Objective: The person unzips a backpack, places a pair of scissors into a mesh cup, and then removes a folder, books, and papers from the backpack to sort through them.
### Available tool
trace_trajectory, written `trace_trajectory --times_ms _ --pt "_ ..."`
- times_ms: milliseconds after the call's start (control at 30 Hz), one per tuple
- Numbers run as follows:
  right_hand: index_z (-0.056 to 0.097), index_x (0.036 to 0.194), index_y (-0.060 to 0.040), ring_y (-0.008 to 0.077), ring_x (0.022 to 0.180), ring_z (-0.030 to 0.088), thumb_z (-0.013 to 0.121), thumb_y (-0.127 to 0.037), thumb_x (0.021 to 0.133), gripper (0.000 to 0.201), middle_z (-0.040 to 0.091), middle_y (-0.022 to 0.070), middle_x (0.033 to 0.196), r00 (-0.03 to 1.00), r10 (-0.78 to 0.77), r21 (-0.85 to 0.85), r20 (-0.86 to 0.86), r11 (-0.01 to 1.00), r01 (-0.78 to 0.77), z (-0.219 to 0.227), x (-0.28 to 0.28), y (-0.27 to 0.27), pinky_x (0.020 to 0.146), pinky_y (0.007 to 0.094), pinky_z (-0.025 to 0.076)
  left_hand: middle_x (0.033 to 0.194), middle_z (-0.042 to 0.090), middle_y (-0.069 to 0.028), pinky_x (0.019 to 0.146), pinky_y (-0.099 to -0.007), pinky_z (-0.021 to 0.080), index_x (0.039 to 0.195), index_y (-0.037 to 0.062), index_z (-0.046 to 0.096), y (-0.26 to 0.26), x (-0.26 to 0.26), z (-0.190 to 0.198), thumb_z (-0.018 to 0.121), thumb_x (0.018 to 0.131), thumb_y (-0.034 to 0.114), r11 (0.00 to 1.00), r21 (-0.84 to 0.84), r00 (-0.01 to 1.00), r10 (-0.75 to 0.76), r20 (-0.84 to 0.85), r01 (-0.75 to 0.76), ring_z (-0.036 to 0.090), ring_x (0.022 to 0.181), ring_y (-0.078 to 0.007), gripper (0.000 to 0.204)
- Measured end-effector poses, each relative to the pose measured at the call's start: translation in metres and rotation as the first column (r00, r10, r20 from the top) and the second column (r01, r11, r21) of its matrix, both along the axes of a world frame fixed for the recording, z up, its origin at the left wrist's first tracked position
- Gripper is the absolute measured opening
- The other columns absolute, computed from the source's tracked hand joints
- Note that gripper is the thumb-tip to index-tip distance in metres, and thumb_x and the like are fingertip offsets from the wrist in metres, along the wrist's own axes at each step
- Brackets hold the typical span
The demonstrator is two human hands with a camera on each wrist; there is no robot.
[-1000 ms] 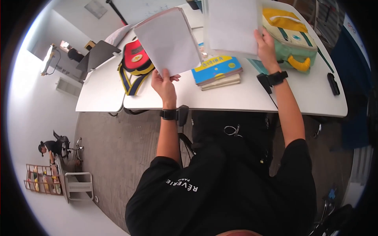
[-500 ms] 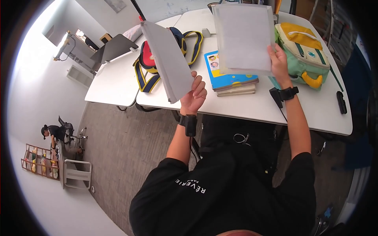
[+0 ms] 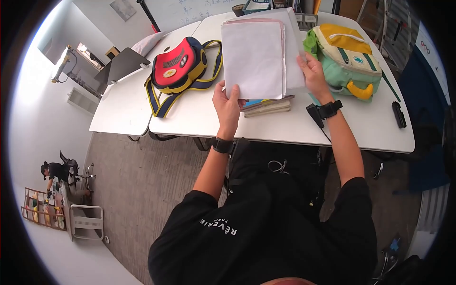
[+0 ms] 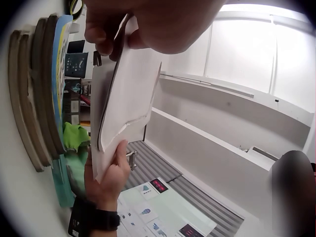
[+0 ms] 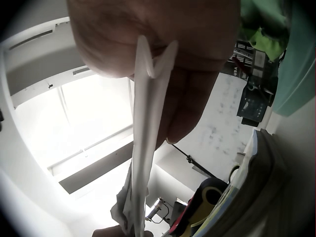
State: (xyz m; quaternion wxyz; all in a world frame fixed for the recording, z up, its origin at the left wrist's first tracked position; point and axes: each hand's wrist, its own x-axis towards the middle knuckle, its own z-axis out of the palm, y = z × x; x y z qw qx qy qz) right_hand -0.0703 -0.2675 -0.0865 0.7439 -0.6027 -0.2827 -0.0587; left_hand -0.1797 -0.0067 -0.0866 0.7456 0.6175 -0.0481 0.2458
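Note:
My left hand [image 3: 227,105] grips a stack of white paper sheets [image 3: 253,59] by its lower left corner, thumb on the near face. Behind it, my right hand [image 3: 313,76] pinches the right edge of a translucent plastic folder [image 3: 295,52]. The paper overlaps most of the folder in the head view. In the right wrist view the folder [image 5: 147,113] is seen edge-on, its two layers parted near the palm. The left wrist view shows the paper [image 4: 133,79] close against the folder. Both are held up above the table [image 3: 190,126].
A stack of books [image 3: 268,108] lies below the paper, mostly hidden by it. A red and navy bag [image 3: 178,61] with straps sits to the left, a green and yellow backpack [image 3: 354,64] to the right. A black object [image 3: 399,115] lies near the right edge.
The left hand has swung the paper stack from a steep tilt near the red bag to the right, flat in front of the folder. The right hand keeps its hold on the folder.

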Motion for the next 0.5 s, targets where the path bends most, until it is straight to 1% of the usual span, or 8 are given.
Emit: trace_trajectory --times_ms 133,200,233,300,333,400,433,500 --pt "0.059 0.124 -0.0009 0.0017 0.081 0.057 0.053 -0.022 0.105 0.03 0.068 0.0004 0.098 0.999 -0.04 0.016 0.01 0.999 0.04 -0.001 -0.001 0.004 0.073 0.018 0.046 0.075 0.062 -0.0063 0.047 -0.0242 0.042 0.11 -0.0015 0.051 -0.003 0.002 -0.002 0.062 0.098 0.013 0.999 0.02 0.998 0.049 0.026 -0.049 0.054 0.053 -0.0096 0.022" --pt "0.058 0.125 -0.0006 0.0021 0.081 0.058 0.053 -0.022 0.105 0.03 0.068 0.0008 0.099 0.998 -0.066 -0.016 0.024 0.998 0.066 -0.002 -0.001 0.004 0.074 0.018 0.046 0.085 0.065 -0.0092 0.059 -0.026 0.048 0.113 -0.0033 0.051 -0.004 0.001 -0.002 0.06 0.098 0.011 0.987 0.094 0.991 0.13 -0.001 -0.129 0.059 0.068 -0.0108 0.023" --pt "0.058 0.125 -0.0006 0.0021 0.081 0.058 0.053 -0.022 0.105 0.03 0.068 0.0008 0.099 0.998 -0.066 -0.015 0.022 0.998 0.066 -0.003 -0.001 0.005 0.074 0.018 0.046 0.085 0.065 -0.0092 0.059 -0.026 0.048 0.113 -0.0033 0.051 -0.005 0.004 -0.004 0.06 0.098 0.011 0.987 0.096 0.992 0.13 -0.003 -0.129 0.059 0.068 -0.0108 0.023" --pt "0.057 0.126 0.0002 0.003 0.083 0.059 0.053 -0.022 0.105 0.031 0.069 0.0018 0.101 0.999 -0.05 0.028 0.023 0.998 0.049 0.003 -0.007 0.01 0.076 0.0186 0.047 0.09 0.064 -0.0133 0.071 -0.0322 0.05 0.116 -0.0069 0.05 -0.012 0.012 -0.006 0.06 0.096 0.012 0.932 0.193 0.943 0.268 0.198 -0.306 0.06 0.077 -0.0188 0.029" --pt "0.057 0.126 0.0002 0.003 0.083 0.059 0.053 -0.022 0.105 0.031 0.069 0.0018 0.101 0.999 -0.047 0.025 0.019 0.999 0.046 0.005 -0.012 0.013 0.076 0.0186 0.047 0.09 0.064 -0.0133 0.071 -0.0322 0.05 0.116 -0.0069 0.05 -0.015 0.012 -0.008 0.06 0.096 0.012 0.932 0.191 0.943 0.272 0.194 -0.308 0.06 0.077 -0.0188 0.029" --pt "0.059 0.118 -0.0022 0.0016 0.079 0.057 0.053 -0.024 0.104 0.026 0.067 0.0001 0.094 0.996 -0.083 0.078 -0.025 0.993 0.085 0.013 -0.021 0.02 0.069 0.0191 0.045 0.101 0.062 -0.0183 0.083 -0.0393 0.049 0.118 -0.0064 0.052 -0.025 0.01 -0.001 0.061 0.095 0.014 0.854 0.328 0.911 0.341 0.233 -0.404 0.06 0.088 -0.0277 0.032" --pt "0.059 0.118 -0.0022 0.0016 0.079 0.057 0.053 -0.024 0.104 0.026 0.067 0.0001 0.094 0.996 -0.08 0.073 -0.026 0.994 0.082 0.011 -0.02 0.021 0.069 0.0191 0.045 0.101 0.062 -0.0183 0.083 -0.0393 0.049 0.118 -0.0064 0.052 -0.029 0.012 -0.003 0.061 0.095 0.014 0.854 0.325 0.91 0.345 0.23 -0.406 0.06 0.088 -0.0277 0.032" --pt "0.058 0.12 -0.0012 0.0031 0.082 0.059 0.053 -0.025 0.105 0.029 0.068 0.0014 0.096 0.992 -0.125 0.09 0.002 0.988 0.125 0.004 -0.016 0.025 0.072 0.0199 0.047 0.11 0.058 -0.0211 0.088 -0.0433 0.047 0.117 -0.0044 0.053 -0.037 0.017 -0.002 0.061 0.094 0.016 0.848 0.318 0.905 0.385 0.18 -0.424 0.059 0.096 -0.0328 0.032"
